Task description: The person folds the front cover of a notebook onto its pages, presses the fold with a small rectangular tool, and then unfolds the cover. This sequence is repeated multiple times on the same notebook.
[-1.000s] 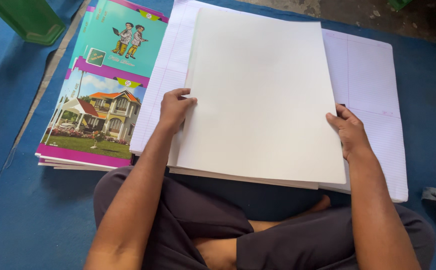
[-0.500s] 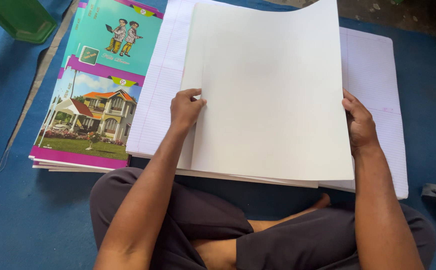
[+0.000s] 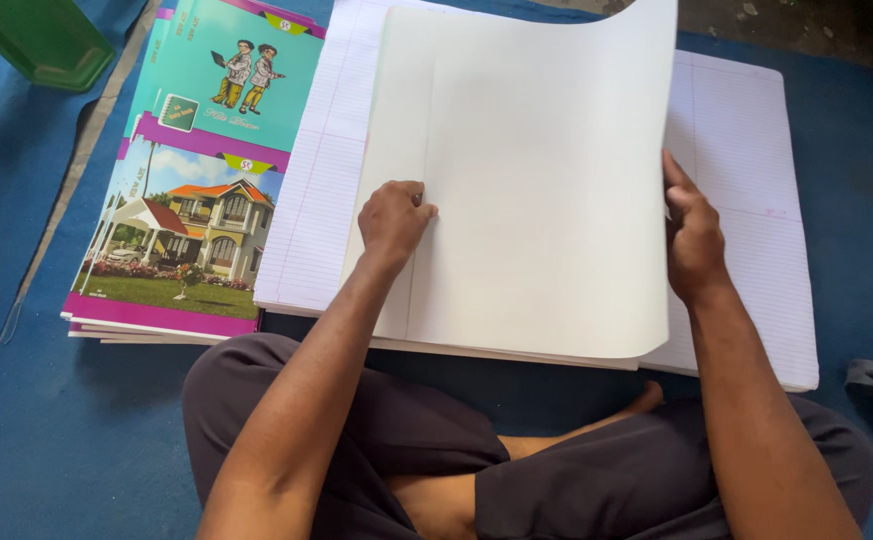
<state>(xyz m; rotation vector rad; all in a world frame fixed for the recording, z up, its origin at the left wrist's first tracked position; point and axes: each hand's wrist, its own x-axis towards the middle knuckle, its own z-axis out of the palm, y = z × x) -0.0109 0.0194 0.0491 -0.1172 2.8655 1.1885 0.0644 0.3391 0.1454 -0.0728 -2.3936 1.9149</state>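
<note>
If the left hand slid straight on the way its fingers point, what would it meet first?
The left hand points right across the blank white sheet. It would likely keep running over that sheet and meet the right hand gripping the lifted right edge, though height is hard to judge.

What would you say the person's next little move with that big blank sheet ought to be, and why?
Probably carry the right hand further leftwards, folding the blank sheet over. Its right edge is already lifted and curling, while the left hand presses flat beside a faint vertical crease, pinning it on the ruled paper.
</note>
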